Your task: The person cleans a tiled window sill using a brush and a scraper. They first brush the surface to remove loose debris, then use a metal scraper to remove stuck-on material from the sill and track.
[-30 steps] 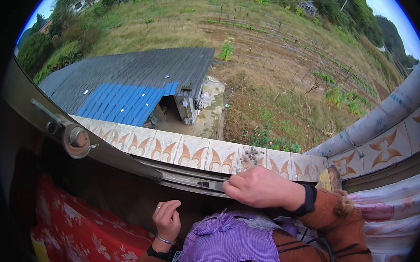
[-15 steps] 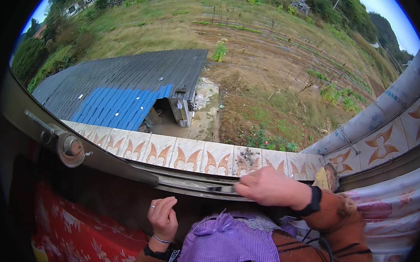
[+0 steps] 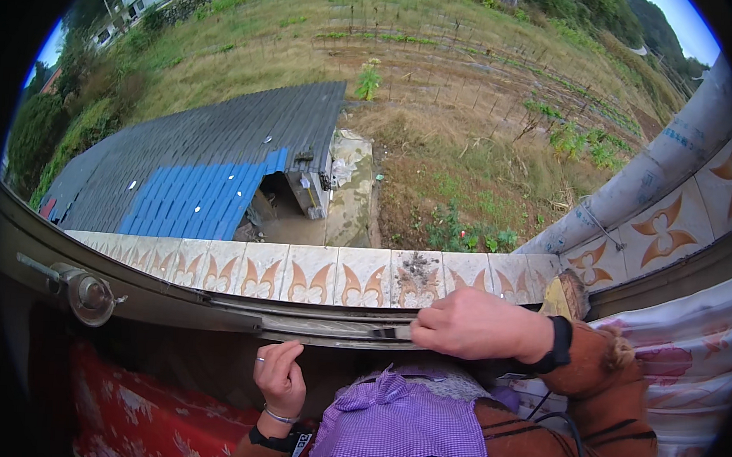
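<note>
My right hand is closed over the window's sliding track. From its fingertips a small flat tool with a dark end lies along the groove, pointing left; its handle is hidden in the grip. My left hand, wearing a ring and a bracelet, is held just below the track's inner edge. Its fingers are bent and pressed together, with nothing visible in them. Beyond the track runs a tiled sill with orange patterns, where loose dark dirt lies in front of my right hand.
At the sill's right end sits a yellow and brown block. A grey pipe slants past it, and a floral curtain hangs at right. A round metal fitting juts from the window frame at left. Red patterned cloth lies below.
The view has shifted slightly, so the frame fitting appears further left. My right hand and the tool keep nearly the same place in the track; my left hand stays below it.
</note>
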